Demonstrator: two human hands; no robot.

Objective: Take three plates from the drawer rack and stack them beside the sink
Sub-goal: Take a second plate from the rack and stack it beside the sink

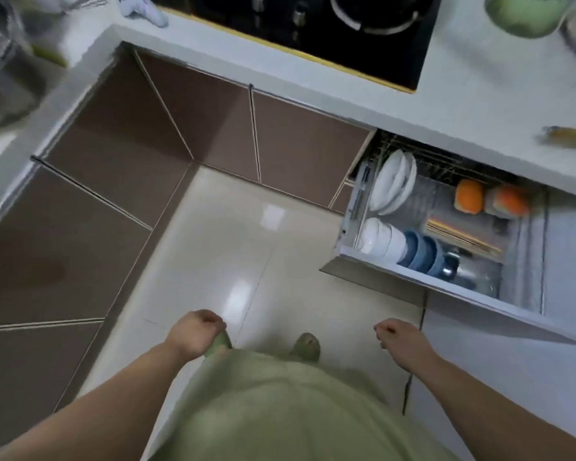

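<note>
My left hand (195,334) sits at lower centre-left of the frame with its fingers curled loosely into the palm, gripping nothing. My right hand (398,339) sits at lower centre-right, fingers likewise curled inward and empty. Both hands hang over the pale glossy floor tiles (233,234), well apart from each other, with my green shirt (280,400) filling the bottom centre between the forearms and a green slipper (306,346) showing just above it. To the right of my right hand, at mid-right of the frame, the drawer rack (396,271) stands pulled out from under the white countertop (479,94). The white plates (391,183) stand on edge in the upper left section of the drawer, close together. Below them, near the drawer front, white bowls (379,236) stand in a row, and blue bowls (421,251) follow just beside them to the right. Two orange items (469,196) lie in the upper right part of the drawer; blur prevents identification. Brown cabinet doors (147,134) line the corner at left and centre. A black cooktop (313,24) is set into the countertop at top centre, and a green round object (522,15) rests at the upper right. The sink is not identifiable in this view.
</note>
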